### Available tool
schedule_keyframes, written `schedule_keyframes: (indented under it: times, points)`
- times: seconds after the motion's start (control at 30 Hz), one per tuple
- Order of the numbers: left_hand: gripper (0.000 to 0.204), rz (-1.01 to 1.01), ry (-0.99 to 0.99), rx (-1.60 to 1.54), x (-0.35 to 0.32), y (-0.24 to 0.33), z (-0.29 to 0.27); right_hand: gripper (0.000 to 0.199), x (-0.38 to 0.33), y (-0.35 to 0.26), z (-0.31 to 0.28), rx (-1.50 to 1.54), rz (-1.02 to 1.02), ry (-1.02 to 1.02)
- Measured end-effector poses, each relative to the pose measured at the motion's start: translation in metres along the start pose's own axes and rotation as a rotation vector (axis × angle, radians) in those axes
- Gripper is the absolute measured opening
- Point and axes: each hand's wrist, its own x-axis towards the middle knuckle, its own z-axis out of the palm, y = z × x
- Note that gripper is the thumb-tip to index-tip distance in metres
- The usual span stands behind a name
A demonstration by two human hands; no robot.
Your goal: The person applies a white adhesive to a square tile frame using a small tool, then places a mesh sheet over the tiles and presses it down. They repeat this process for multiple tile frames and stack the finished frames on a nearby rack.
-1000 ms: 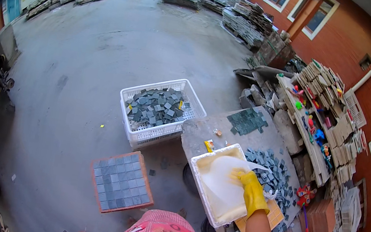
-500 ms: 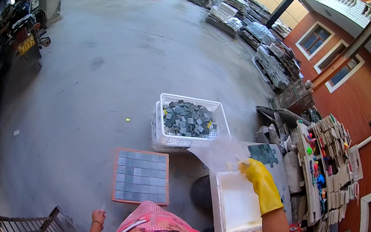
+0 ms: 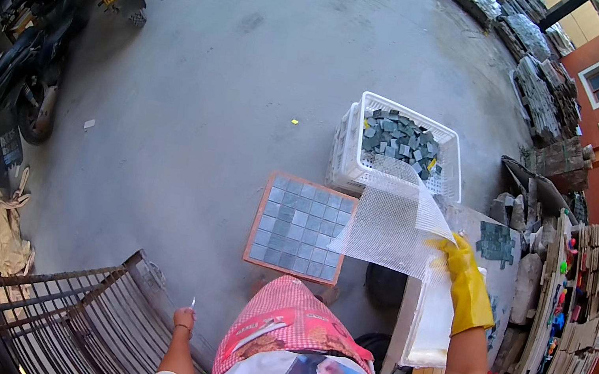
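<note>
A yellow rubber glove covers my right hand [image 3: 458,265], whose fingers are closed on one edge of a white mesh sheet [image 3: 394,216]. The sheet hangs out to the left, across the right edge of a square orange-rimmed tray [image 3: 250,246] on the ground. Rows of grey square tiles [image 3: 302,219] fill that tray. Bare and low on the left, my left hand [image 3: 184,317] is closed around a small shiny pointed thing [image 3: 193,302], too small to name. Beneath my right forearm stands a white foam box [image 3: 434,331].
Behind the tray is a white plastic crate [image 3: 351,136] with loose grey tiles [image 3: 400,141]. A slatted metal rack [image 3: 78,308] stands at lower left, parked motorcycles [image 3: 38,77] at far left. Stacked slabs [image 3: 588,278] line the right side, near a board with dark tiles [image 3: 496,244].
My right hand has drawn the mesh sheet from over the foam box leftward toward the tiled tray. The view has tilted down and turned left. My left hand stays low.
</note>
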Motion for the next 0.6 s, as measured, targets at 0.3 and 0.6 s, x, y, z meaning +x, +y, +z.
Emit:
schedule_keyframes:
  times: [0.3,0.6]
  points:
    - [0.022,0.04,-0.03,0.033,-0.053,0.039,0.031,0.033,0.064,0.114,0.08,0.197,0.103,-0.345]
    - [0.021,0.059,-0.062,0.177,-0.068,0.026,0.032,0.028,0.116,0.205,0.154,0.276,0.281,-0.355]
